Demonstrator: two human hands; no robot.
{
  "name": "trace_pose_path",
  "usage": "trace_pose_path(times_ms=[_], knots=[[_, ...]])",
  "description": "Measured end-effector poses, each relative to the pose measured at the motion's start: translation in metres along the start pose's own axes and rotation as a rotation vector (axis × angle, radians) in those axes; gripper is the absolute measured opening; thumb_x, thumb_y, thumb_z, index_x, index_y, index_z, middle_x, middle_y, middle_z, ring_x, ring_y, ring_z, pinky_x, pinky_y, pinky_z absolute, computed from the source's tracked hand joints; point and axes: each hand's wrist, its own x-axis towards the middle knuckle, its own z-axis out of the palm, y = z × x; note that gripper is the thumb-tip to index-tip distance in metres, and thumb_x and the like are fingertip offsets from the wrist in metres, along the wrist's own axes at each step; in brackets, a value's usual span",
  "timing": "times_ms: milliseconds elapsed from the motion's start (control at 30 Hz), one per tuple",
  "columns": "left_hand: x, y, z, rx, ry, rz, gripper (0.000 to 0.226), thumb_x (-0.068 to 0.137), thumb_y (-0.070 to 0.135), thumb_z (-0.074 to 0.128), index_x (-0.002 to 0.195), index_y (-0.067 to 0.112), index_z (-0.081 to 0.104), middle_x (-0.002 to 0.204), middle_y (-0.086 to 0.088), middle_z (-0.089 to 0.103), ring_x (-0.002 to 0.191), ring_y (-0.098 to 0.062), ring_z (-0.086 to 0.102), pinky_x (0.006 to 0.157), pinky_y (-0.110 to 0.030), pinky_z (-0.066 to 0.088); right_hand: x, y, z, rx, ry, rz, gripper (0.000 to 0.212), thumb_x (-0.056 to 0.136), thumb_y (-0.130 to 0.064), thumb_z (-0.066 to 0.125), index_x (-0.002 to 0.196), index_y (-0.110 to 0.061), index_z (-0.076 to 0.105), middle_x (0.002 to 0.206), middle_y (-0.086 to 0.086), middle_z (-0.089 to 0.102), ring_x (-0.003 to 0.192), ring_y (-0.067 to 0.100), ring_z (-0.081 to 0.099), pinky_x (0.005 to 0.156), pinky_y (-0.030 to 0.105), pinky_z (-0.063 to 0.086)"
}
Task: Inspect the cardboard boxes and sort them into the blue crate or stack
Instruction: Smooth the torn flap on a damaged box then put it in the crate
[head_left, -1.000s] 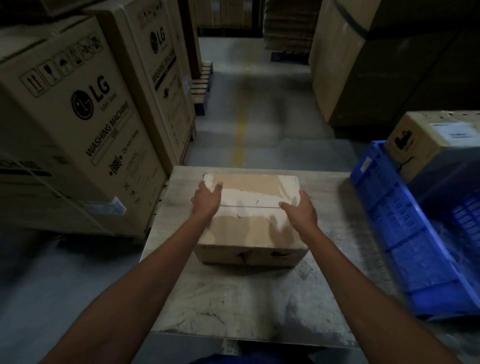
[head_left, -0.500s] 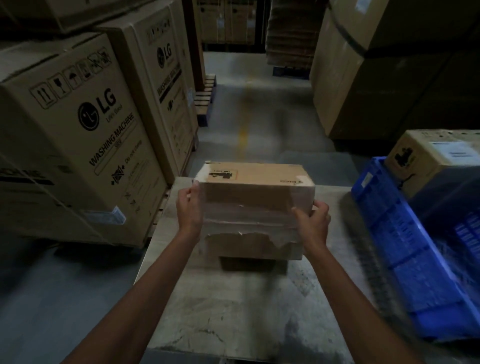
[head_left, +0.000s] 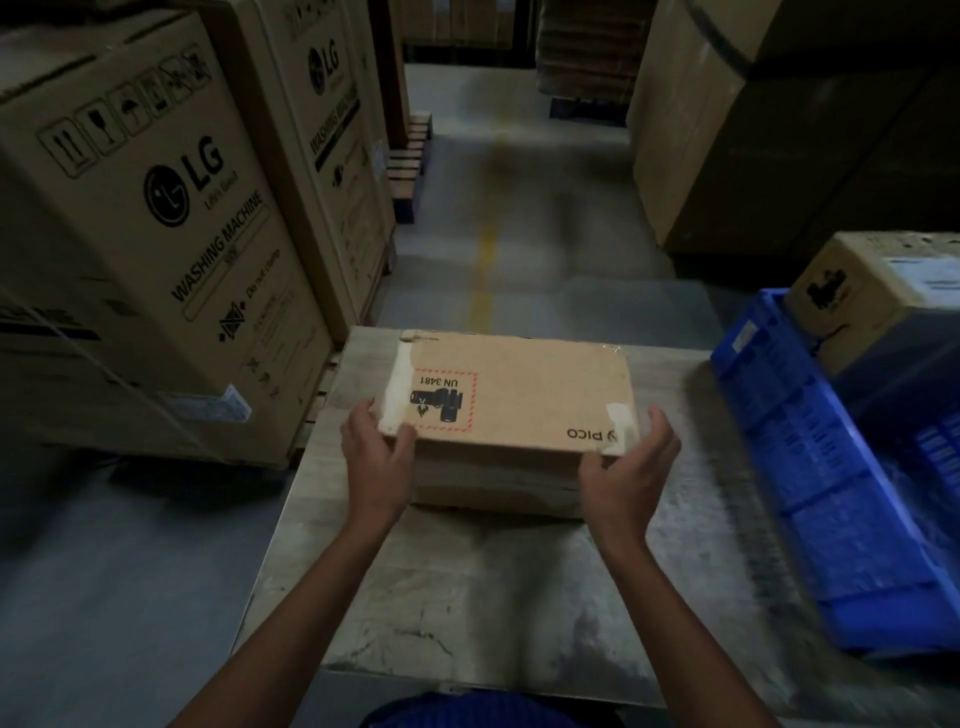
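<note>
A flat brown cardboard box (head_left: 524, 395) with a UN 3481 battery label and PICO print sits on the grey table (head_left: 467, 597), its printed face up. My left hand (head_left: 376, 457) grips its near left corner, thumb on top by the torn tape. My right hand (head_left: 628, 473) holds the near right corner, fingers curled along the side. The blue crate (head_left: 810, 467) stands at the table's right. A second small cardboard box (head_left: 862, 291) sits just behind the crate.
Tall LG washing machine cartons (head_left: 156, 234) stand on pallets close to the table's left. Large wrapped cartons (head_left: 769, 119) fill the right rear. An aisle of grey floor with a yellow line (head_left: 483, 270) runs ahead between them.
The box lay taped face up, was tipped up on edge between my hands, and now lies with its printed face up. Both hands shifted to its near corners.
</note>
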Motion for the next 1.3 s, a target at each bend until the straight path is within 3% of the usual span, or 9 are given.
trace_pose_path(times_ms=[100,233,367,533,700,867,1033,1167,1300], knots=[[0.000,0.018,0.002,0.319,0.068,0.301,0.054,0.092,0.023,0.062,0.140,0.012,0.042,0.146,-0.014,0.037,0.133,-0.029,0.036,0.103,-0.040,0.040,-0.012,-0.022,0.011,-0.044,-0.006,-0.213,0.066,0.080,-0.008,0.062,0.143,-0.010,0.042,0.157,0.010,0.035,0.150,0.029,0.027,0.121,0.059,0.019],[0.001,0.031,0.013,0.469,0.001,0.602,0.043,0.094,0.031,0.046,0.130,0.011,0.056,0.142,-0.016,0.051,0.135,-0.033,0.044,0.108,-0.054,0.039,-0.029,-0.052,0.038,-0.099,-0.337,-0.496,0.054,0.092,-0.023,0.047,0.144,-0.010,0.049,0.158,0.008,0.040,0.153,0.025,0.023,0.122,0.046,0.024],[0.003,0.015,0.020,0.683,-0.145,0.551,0.059,0.102,0.042,0.022,0.144,0.012,0.052,0.155,-0.014,0.042,0.146,-0.031,0.035,0.117,-0.050,0.028,-0.037,-0.045,0.061,-0.420,-0.521,-0.623,0.057,0.093,-0.034,0.041,0.147,-0.015,0.049,0.158,0.006,0.041,0.150,0.025,0.031,0.122,0.046,0.022],[0.014,0.016,0.012,0.763,-0.174,0.637,0.050,0.100,0.043,0.030,0.131,0.018,0.059,0.143,-0.010,0.055,0.132,-0.030,0.050,0.101,-0.043,0.044,-0.026,-0.045,0.053,-0.462,-0.585,-0.641,0.069,0.078,-0.038,0.043,0.142,-0.016,0.054,0.153,0.006,0.048,0.145,0.025,0.039,0.117,0.046,0.030],[0.043,0.042,0.004,0.787,-0.210,0.686,0.035,0.100,0.034,0.041,0.122,0.018,0.062,0.127,-0.009,0.060,0.112,-0.026,0.053,0.091,-0.041,0.041,0.000,-0.074,0.051,-0.515,-0.577,-0.671,0.032,0.094,-0.038,0.040,0.105,-0.020,0.064,0.110,0.000,0.067,0.104,0.023,0.058,0.087,0.041,0.043],[0.062,0.035,0.012,0.800,-0.376,0.566,0.052,0.105,0.038,0.031,0.153,0.019,0.033,0.163,-0.011,0.025,0.151,-0.028,0.019,0.122,-0.049,0.017,0.022,-0.078,0.079,-0.667,-0.728,-0.552,0.060,0.104,-0.050,0.024,0.157,-0.022,0.028,0.167,0.008,0.021,0.153,0.027,0.017,0.122,0.053,0.016],[0.065,0.039,0.014,0.851,-0.363,0.598,0.046,0.103,0.037,0.035,0.144,0.018,0.044,0.155,-0.012,0.037,0.142,-0.030,0.032,0.115,-0.050,0.029,0.021,-0.065,0.078,-0.682,-0.721,-0.574,0.061,0.104,-0.053,0.023,0.158,-0.025,0.027,0.168,0.005,0.017,0.154,0.026,0.013,0.123,0.051,0.013],[0.069,0.063,0.018,0.874,-0.347,0.582,0.032,0.097,0.030,0.043,0.122,0.013,0.054,0.133,-0.014,0.050,0.123,-0.032,0.047,0.098,-0.046,0.041,0.042,-0.074,0.068,-0.614,-0.793,-0.582,0.055,0.098,-0.051,0.045,0.145,-0.021,0.047,0.155,0.008,0.042,0.144,0.029,0.037,0.116,0.046,0.032],[0.065,0.078,0.043,0.752,-0.506,0.673,0.050,0.104,0.032,0.038,0.150,0.013,0.036,0.164,-0.016,0.019,0.150,-0.032,0.020,0.120,-0.052,0.022,0.062,-0.066,0.046,-0.659,-0.658,-0.432,0.061,0.103,-0.048,0.042,0.155,-0.017,0.034,0.165,0.011,0.027,0.152,0.028,0.024,0.122,0.046,0.024]])
